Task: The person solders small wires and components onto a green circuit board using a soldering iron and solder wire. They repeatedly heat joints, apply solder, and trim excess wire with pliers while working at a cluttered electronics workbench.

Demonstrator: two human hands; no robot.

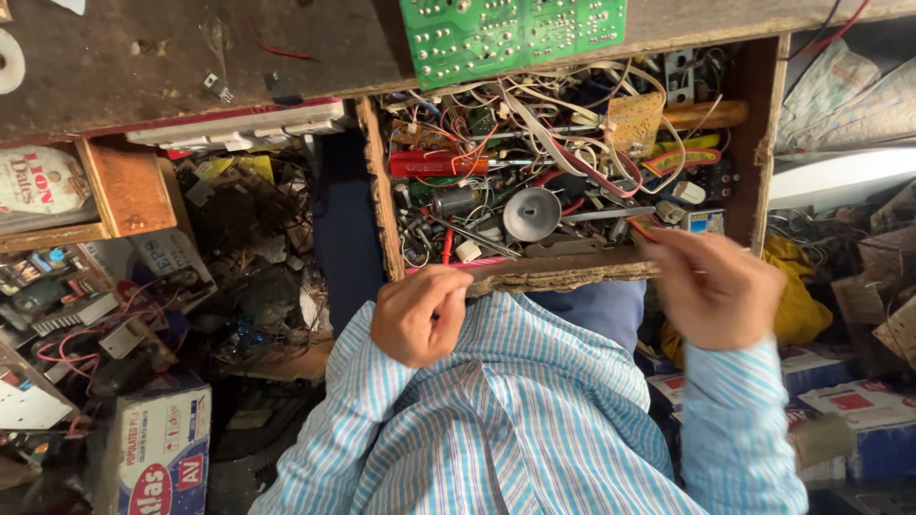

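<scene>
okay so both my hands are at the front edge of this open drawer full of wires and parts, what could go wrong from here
The drawer has a ragged, splintered wooden front edge; the left hand grips it and could catch a splinter. The right hand is blurred at the tangled wires; pulling one might drag loose parts out. The green circuit board overhangs the bench edge above the drawer and might slip in.

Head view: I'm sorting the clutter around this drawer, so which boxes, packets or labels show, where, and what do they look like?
Cardboard box: lower left on the floor, white and blue with a red oval mark.
Round-cornered packet: far left in a wooden cubby, pale with red lettering.
Flat cartons: lower right beside the right hand's sleeve, white and blue with red patches.
Small label: inside the open drawer, right end, blue and white.
</scene>
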